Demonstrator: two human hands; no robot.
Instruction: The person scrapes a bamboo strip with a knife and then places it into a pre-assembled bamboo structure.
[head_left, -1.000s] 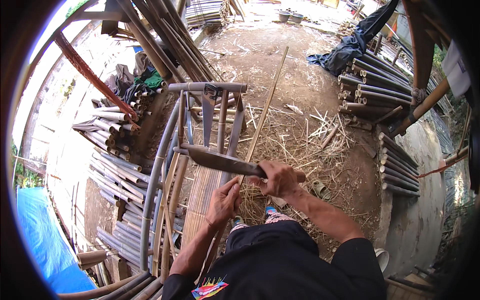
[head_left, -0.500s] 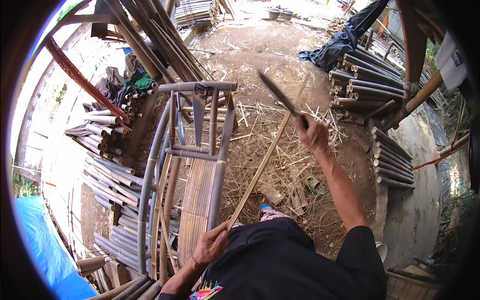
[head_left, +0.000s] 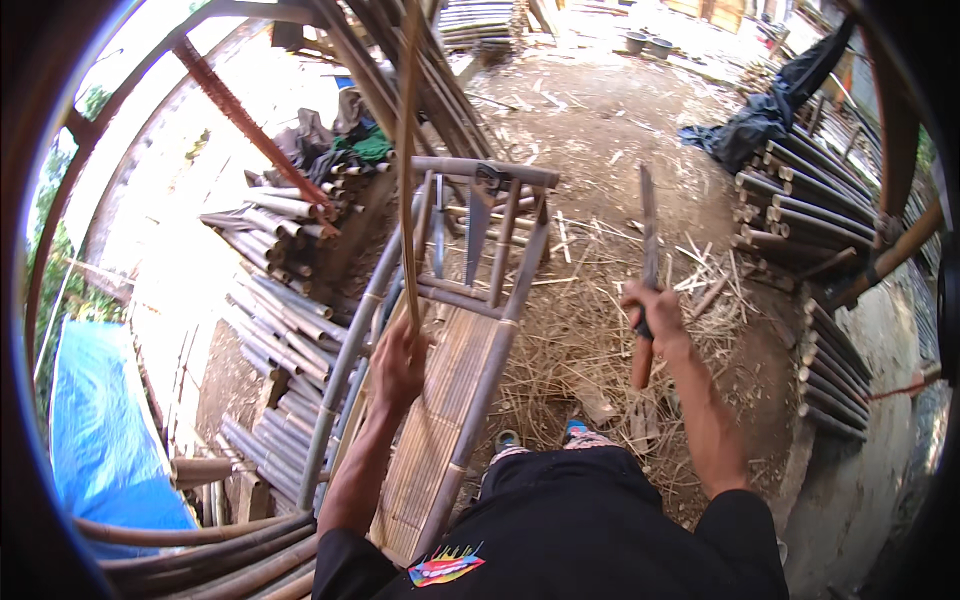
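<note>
Left hand (head_left: 400, 362): closed round the lower end of a bamboo strip (head_left: 408, 150), standing it near upright, so the length runs clear of the frame and up past the picture's top edge.
Right hand (head_left: 652, 312): fist wrapped on the handle of a machete (head_left: 647, 225), blade pointing up and away, held well apart from the strip and the body.
Frame (head_left: 480, 290): a bamboo piece with slatted bed lying on the ground just beside the left hand; a saw (head_left: 480, 215) hangs on its top bar, within reach.
Ground (head_left: 600, 130): dirt strewn with shavings (head_left: 580, 340).
Poles (head_left: 270, 300): stacked at both sides, as stock.
</note>
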